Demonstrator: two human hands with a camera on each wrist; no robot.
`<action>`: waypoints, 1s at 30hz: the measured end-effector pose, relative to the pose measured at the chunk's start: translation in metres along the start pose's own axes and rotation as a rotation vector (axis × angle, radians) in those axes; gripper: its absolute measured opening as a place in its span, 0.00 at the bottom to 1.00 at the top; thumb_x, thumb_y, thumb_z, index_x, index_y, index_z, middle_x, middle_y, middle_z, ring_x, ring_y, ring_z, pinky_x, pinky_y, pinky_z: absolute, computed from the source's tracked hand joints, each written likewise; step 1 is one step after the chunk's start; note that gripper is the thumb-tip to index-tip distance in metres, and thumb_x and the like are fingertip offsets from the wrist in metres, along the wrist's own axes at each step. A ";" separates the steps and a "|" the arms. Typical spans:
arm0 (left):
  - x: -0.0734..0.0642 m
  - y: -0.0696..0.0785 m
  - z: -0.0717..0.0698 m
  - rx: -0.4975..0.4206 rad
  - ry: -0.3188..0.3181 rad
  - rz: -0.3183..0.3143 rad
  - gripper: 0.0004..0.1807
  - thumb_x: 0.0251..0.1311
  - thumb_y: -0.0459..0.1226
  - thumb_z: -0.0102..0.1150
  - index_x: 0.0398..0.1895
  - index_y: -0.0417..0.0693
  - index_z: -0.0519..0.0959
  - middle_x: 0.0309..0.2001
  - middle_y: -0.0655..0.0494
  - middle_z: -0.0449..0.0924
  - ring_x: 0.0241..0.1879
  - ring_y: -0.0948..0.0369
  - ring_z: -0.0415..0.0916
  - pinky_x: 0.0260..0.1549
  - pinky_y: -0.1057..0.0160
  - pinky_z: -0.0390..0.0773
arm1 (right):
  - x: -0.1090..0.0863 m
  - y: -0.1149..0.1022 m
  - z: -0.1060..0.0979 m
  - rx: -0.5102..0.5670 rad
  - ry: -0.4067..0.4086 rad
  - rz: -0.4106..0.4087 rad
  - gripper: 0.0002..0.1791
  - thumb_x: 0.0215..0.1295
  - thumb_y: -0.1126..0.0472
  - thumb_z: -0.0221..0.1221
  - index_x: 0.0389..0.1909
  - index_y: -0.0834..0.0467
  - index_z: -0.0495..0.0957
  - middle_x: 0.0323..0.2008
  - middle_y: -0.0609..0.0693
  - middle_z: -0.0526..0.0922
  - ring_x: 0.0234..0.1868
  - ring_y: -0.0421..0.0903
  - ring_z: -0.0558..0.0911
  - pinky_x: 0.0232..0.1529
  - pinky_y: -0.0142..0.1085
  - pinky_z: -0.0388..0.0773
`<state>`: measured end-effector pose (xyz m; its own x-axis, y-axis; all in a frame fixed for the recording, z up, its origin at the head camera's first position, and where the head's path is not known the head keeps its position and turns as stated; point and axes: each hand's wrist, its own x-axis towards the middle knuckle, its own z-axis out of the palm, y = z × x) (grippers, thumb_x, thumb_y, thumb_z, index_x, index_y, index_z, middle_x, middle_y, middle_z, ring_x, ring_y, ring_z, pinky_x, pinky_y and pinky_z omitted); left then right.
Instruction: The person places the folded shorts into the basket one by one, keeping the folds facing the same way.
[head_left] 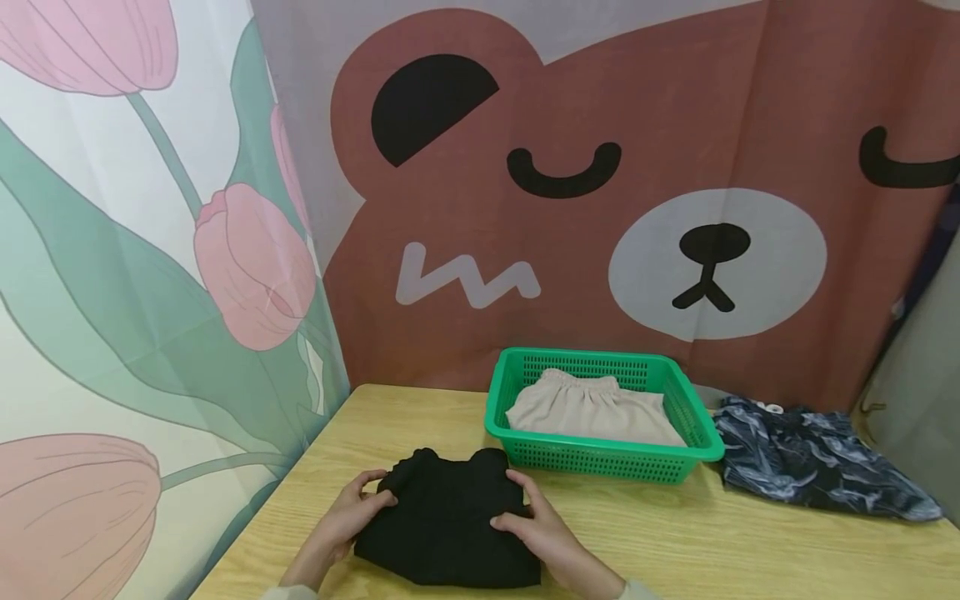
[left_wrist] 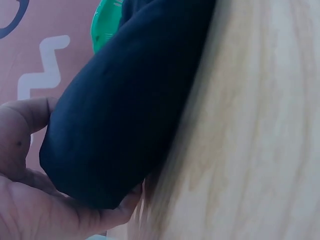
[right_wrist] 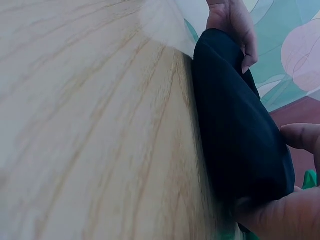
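Note:
A folded black garment (head_left: 453,525) lies on the table in front of me, its far edge gathered and bumpy. My left hand (head_left: 347,521) grips its left side, thumb on top and fingers round the edge. On the opposite side my right hand (head_left: 551,533) holds it in the same way. In the left wrist view the black cloth (left_wrist: 125,105) forms a thick rounded fold between thumb and fingers. From the right wrist the fold (right_wrist: 235,135) rests low along the tabletop, with the left hand (right_wrist: 235,25) at its far end.
Behind the garment stands a green plastic basket (head_left: 600,458) with a beige garment (head_left: 592,408) that has a gathered waistband. Dark patterned clothing (head_left: 817,458) lies right of the basket. Printed curtains, one with a bear (head_left: 465,350) and one with tulips (head_left: 247,267), border the wooden table (head_left: 712,550).

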<state>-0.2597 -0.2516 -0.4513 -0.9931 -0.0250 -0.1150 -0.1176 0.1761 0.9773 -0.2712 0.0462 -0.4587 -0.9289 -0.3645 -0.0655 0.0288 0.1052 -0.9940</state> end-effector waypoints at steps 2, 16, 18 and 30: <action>0.000 -0.002 0.000 -0.006 -0.002 0.010 0.34 0.60 0.34 0.55 0.67 0.30 0.56 0.40 0.40 0.74 0.35 0.52 0.78 0.33 0.53 0.79 | -0.001 0.000 0.001 0.013 -0.016 -0.016 0.43 0.59 0.61 0.63 0.73 0.58 0.54 0.54 0.62 0.71 0.51 0.55 0.75 0.49 0.49 0.73; -0.005 -0.004 -0.002 -0.081 -0.121 0.075 0.37 0.61 0.30 0.53 0.73 0.39 0.53 0.53 0.32 0.65 0.44 0.49 0.76 0.38 0.50 0.79 | -0.002 -0.003 -0.003 -0.036 -0.113 -0.072 0.36 0.60 0.65 0.62 0.71 0.53 0.64 0.69 0.65 0.59 0.63 0.63 0.65 0.58 0.59 0.63; -0.006 -0.003 -0.002 -0.086 -0.145 0.094 0.35 0.61 0.29 0.52 0.72 0.39 0.56 0.56 0.31 0.63 0.47 0.48 0.74 0.40 0.50 0.78 | -0.002 -0.003 -0.004 -0.060 -0.118 -0.080 0.35 0.60 0.66 0.62 0.70 0.54 0.66 0.68 0.65 0.61 0.63 0.63 0.66 0.57 0.58 0.65; -0.012 0.002 0.003 -0.098 -0.196 0.123 0.29 0.60 0.28 0.50 0.67 0.37 0.66 0.62 0.34 0.59 0.53 0.50 0.68 0.45 0.56 0.75 | -0.008 -0.007 -0.008 -0.120 -0.115 -0.183 0.36 0.57 0.70 0.65 0.68 0.60 0.68 0.67 0.64 0.63 0.65 0.64 0.64 0.56 0.53 0.70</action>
<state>-0.2484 -0.2482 -0.4486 -0.9828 0.1840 -0.0167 -0.0039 0.0696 0.9976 -0.2670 0.0559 -0.4502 -0.8665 -0.4894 0.0981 -0.1862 0.1344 -0.9733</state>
